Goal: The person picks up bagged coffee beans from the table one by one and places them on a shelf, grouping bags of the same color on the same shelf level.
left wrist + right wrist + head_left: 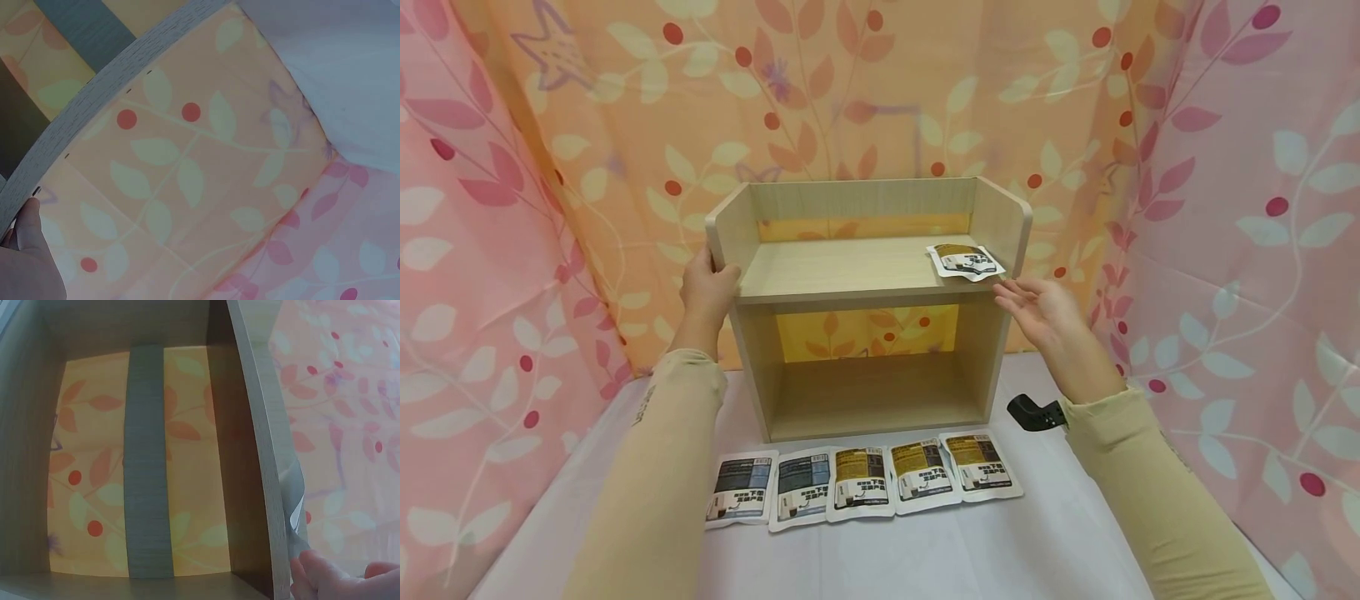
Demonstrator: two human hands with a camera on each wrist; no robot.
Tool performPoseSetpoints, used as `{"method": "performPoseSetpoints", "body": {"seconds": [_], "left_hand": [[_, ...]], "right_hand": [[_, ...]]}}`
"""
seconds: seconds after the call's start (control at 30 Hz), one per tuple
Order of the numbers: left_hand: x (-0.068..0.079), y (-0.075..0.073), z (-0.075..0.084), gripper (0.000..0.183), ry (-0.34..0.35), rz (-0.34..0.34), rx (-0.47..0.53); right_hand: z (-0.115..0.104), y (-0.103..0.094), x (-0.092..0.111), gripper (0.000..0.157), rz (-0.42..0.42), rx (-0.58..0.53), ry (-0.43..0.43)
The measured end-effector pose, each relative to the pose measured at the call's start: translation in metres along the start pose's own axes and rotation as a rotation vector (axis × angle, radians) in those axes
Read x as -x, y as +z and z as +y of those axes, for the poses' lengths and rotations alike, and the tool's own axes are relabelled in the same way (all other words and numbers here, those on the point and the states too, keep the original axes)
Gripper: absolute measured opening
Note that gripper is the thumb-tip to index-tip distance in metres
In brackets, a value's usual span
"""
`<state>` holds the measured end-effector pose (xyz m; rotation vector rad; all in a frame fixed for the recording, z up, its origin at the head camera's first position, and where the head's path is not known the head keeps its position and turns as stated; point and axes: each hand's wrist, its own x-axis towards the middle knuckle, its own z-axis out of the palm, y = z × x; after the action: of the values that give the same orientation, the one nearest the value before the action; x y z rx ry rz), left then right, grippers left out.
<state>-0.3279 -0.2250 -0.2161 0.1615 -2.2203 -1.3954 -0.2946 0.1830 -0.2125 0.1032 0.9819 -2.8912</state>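
A small light-wood shelf unit (865, 293) with two levels stands on the table. My left hand (707, 287) grips its left side panel, thumb on the inner face; in the left wrist view the fingers (30, 228) lie at the panel's edge. One white-edged packet (966, 262) with a brown-yellow label lies at the right end of the upper board. Just off that packet's front corner, my right hand (1041, 312) is held palm up with fingers loosely extended. The right wrist view shows its fingertips (306, 559) beside the packet's raised edge (292, 494).
In front of the unit, flat packets lie in an overlapping row: two blue-labelled packets (741, 490) at left, three brown-yellow packets (923, 473) at right. A black bracket (1036, 413) juts from the right sleeve. Patterned curtains (1247, 250) surround the white-covered table (1075, 533).
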Motion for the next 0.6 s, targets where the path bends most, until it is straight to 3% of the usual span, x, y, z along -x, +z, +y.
{"method": "performPoseSetpoints", "body": {"seconds": [0.6], "left_hand": [[0.000, 0.001, 0.000, 0.041, -0.022, -0.005, 0.006]], "right_hand": [[0.000, -0.046, 0.025, 0.071, -0.102, 0.110, -0.020]]}}
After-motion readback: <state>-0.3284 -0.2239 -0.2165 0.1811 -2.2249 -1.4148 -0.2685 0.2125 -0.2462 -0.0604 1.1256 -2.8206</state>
